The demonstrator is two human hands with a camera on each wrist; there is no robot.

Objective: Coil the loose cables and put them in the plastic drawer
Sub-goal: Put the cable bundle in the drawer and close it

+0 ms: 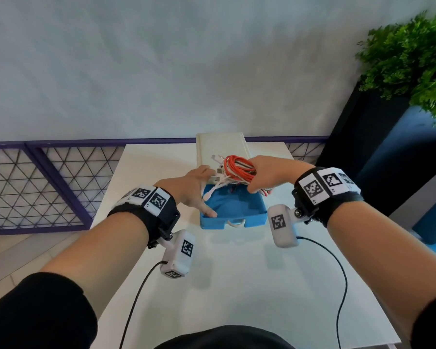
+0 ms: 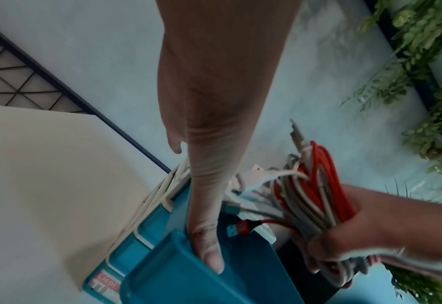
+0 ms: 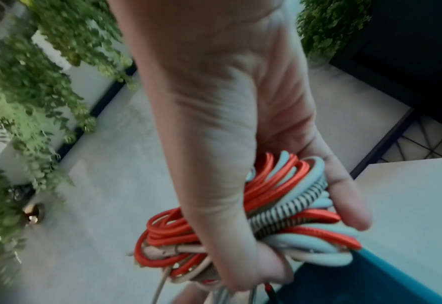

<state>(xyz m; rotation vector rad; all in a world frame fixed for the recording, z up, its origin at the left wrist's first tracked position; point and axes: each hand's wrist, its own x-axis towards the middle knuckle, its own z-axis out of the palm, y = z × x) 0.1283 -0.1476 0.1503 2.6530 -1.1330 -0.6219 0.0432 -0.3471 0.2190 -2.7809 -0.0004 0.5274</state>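
Observation:
A blue plastic drawer (image 1: 254,220) (image 2: 163,267) (image 3: 370,283) stands pulled out of a white drawer unit (image 1: 222,147) on the white table (image 1: 237,273). My right hand (image 1: 269,175) (image 2: 370,236) (image 3: 214,144) grips a bundle of coiled cables (image 1: 237,167) (image 2: 318,185) (image 3: 279,205), orange, white and striped, just above the drawer's back half. Loose plug ends hang from the bundle into the drawer. My left hand (image 1: 194,190) (image 2: 214,102) has its thumb laid on the drawer's left rim, fingers stretched out straight beside the bundle.
More blue drawers (image 2: 136,242) sit shut below the open one. A green plant (image 1: 413,59) in a dark planter (image 1: 363,134) stands at the right. A purple lattice fence (image 1: 35,185) runs behind the table. Wrist-camera leads trail over the near tabletop.

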